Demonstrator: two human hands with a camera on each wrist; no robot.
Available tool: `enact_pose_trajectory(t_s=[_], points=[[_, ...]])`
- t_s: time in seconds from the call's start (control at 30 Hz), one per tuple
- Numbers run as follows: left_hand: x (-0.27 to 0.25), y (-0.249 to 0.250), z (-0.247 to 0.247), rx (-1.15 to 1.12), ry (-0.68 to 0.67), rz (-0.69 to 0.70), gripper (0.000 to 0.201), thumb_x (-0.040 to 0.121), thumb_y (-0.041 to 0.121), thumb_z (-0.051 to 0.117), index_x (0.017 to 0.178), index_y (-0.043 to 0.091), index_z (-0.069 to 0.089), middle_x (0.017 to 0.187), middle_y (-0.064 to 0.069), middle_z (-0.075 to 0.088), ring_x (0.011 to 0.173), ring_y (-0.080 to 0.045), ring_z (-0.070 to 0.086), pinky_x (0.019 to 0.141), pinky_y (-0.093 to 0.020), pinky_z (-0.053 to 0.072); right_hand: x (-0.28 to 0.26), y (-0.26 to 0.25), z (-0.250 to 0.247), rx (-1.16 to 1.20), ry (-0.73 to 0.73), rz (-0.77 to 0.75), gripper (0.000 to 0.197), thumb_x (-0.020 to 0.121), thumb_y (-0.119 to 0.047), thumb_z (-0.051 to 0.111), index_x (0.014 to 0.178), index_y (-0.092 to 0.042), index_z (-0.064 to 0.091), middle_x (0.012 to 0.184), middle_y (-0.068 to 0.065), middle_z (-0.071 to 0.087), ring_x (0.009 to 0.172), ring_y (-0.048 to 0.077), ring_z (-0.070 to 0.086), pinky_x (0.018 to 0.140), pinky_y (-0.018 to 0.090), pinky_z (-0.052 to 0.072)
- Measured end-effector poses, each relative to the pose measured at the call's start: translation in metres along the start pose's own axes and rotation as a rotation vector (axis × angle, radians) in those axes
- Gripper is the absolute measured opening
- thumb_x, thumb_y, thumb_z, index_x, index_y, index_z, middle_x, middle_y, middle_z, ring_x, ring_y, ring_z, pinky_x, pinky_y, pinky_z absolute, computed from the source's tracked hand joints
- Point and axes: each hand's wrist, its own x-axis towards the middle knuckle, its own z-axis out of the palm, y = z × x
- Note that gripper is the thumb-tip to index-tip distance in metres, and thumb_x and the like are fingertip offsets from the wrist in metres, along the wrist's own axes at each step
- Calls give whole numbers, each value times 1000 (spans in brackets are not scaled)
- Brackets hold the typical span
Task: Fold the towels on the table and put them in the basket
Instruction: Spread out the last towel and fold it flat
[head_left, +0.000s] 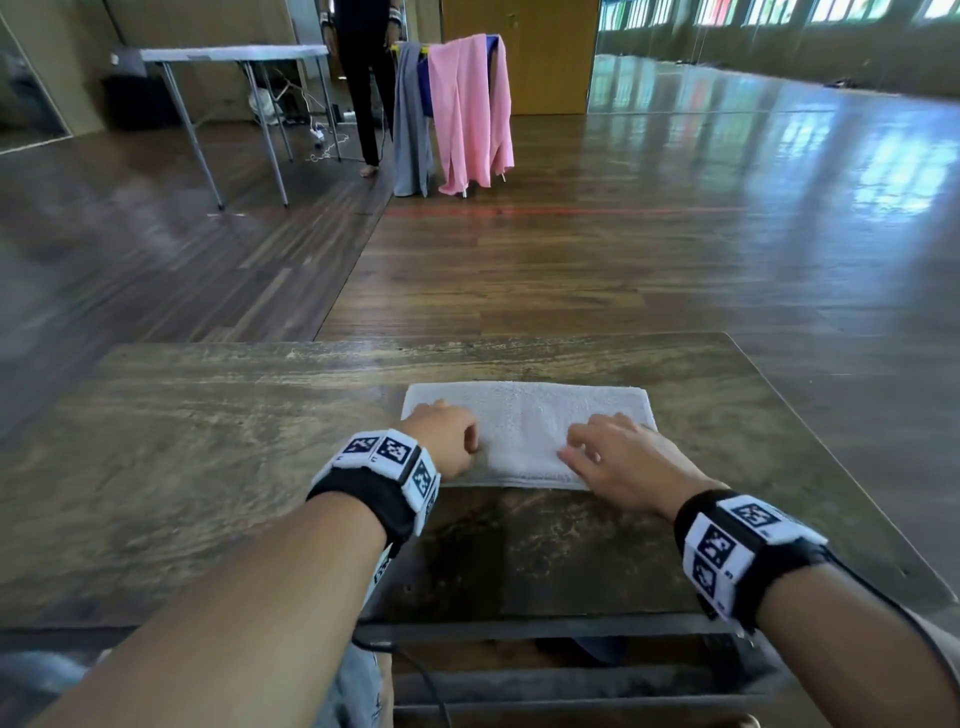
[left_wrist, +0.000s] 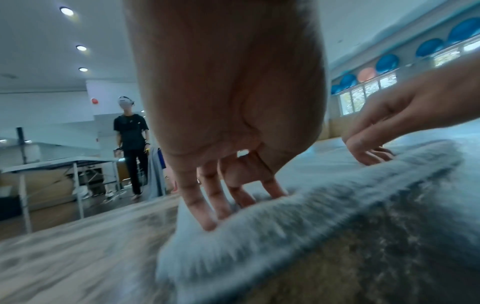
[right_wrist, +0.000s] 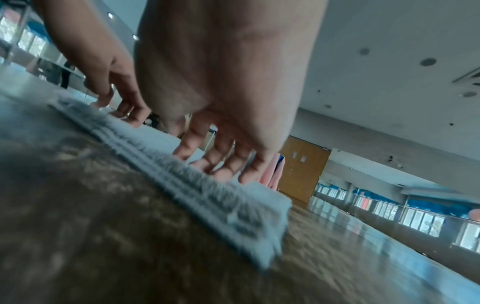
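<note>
A white towel (head_left: 524, 431), folded into a long flat strip, lies across the middle of the wooden table (head_left: 208, 467). My left hand (head_left: 447, 441) sits on its left end, and in the left wrist view the fingers (left_wrist: 207, 205) point down onto the towel (left_wrist: 285, 236) top near the edge. My right hand (head_left: 613, 457) lies on the right part with fingers spread and straight. The right wrist view shows those fingertips (right_wrist: 221, 160) touching the towel (right_wrist: 221, 191), whose stacked layers show along the near edge. Neither hand grips the cloth.
Beyond the table, a drying rack holds a pink towel (head_left: 470, 109) and a grey one (head_left: 410, 119). A person (head_left: 363, 78) stands beside a white folding table (head_left: 234, 54) at the back left. Wooden floor surrounds the table.
</note>
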Motion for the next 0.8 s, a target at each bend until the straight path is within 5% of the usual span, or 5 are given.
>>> enact_pose_trajectory(t_s=[0.13, 0.3, 0.47, 0.63, 0.8], points=[[-9, 12, -2, -51, -23, 87, 25, 87, 5, 54, 88, 16, 76, 98, -3, 72, 84, -20, 65, 66, -28, 49, -3, -11, -4, -182, 29, 38, 45, 100, -48, 41, 71, -20, 63, 84, -3, 68, 85, 22, 63, 99, 40, 44], [-12, 31, 20, 48, 181, 236, 25, 95, 29, 54, 119, 20, 54, 120, -4, 47, 113, -21, 46, 91, -42, 47, -5, -26, 9, -35, 238, -168, 20, 98, -35, 49, 110, -22, 59, 111, -5, 55, 107, 19, 52, 97, 35, 42], [-2, 34, 46, 112, 49, 173, 64, 101, 46, 41, 153, 17, 18, 161, -6, 12, 149, -24, 12, 120, -47, 18, -2, -23, 34, 5, -23, -105, 61, 104, -33, 39, 159, -17, 18, 167, 1, 14, 154, 20, 9, 125, 39, 11], [4, 20, 49, 88, -96, 131, 77, 98, 65, 28, 158, 29, -7, 166, 6, -18, 152, -15, -15, 124, -43, -5, 2, -12, 37, 42, -149, -74, 64, 106, -46, 29, 162, -29, 2, 170, -10, -7, 155, 11, -12, 126, 38, -6], [2, 12, 48, 138, -172, 101, 81, 92, 76, 22, 153, 43, -20, 160, 15, -30, 149, -9, -24, 119, -58, -12, 3, -2, 37, 29, -166, -60, 69, 103, -59, 28, 161, -37, -2, 168, -17, -12, 153, 6, -16, 125, 36, -7]])
